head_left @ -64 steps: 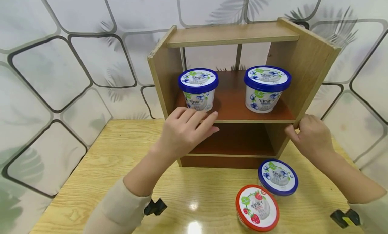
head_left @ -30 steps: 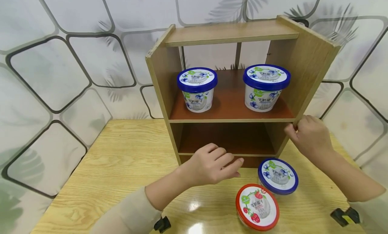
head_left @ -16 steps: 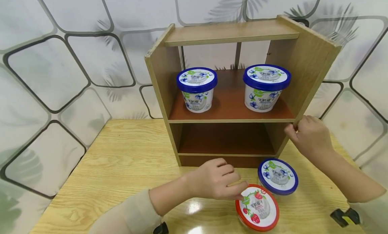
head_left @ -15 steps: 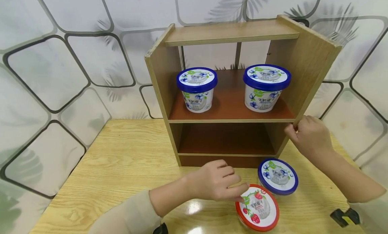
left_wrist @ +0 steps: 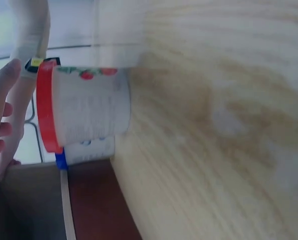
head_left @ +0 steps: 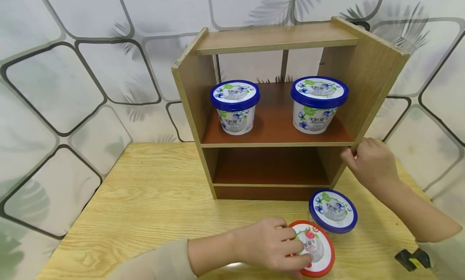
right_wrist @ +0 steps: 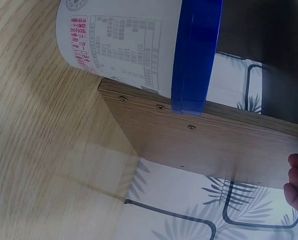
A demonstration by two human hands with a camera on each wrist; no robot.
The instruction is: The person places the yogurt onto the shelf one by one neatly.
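Observation:
My left hand [head_left: 272, 243] reaches over a red-lidded strawberry tub [head_left: 319, 251] standing on the table, overlapping the left part of its lid. In the left wrist view, the thumb and fingers [left_wrist: 4, 129] are apart, just above the red lid. Behind the strawberry tub stands a blue-lidded blueberry tub [head_left: 334, 212], close to the cabinet's front. My right hand [head_left: 374, 167] grips the front edge of the right side panel of the small wooden shelf cabinet [head_left: 276, 144]. The right wrist view shows its curled fingers [right_wrist: 295, 176] against that panel's outer face.
Two more blueberry tubs stand on the upper shelf, one at the left [head_left: 236, 106] and one at the right [head_left: 317, 104]. Beneath them is the lower compartment [head_left: 272, 167]. Patterned wall covering [head_left: 91, 90] rises behind the wooden table [head_left: 152, 191].
My left hand has left the blueberry tub on the upper left shelf, moving down and right to above the strawberry tub. The right hand has stayed on the side panel.

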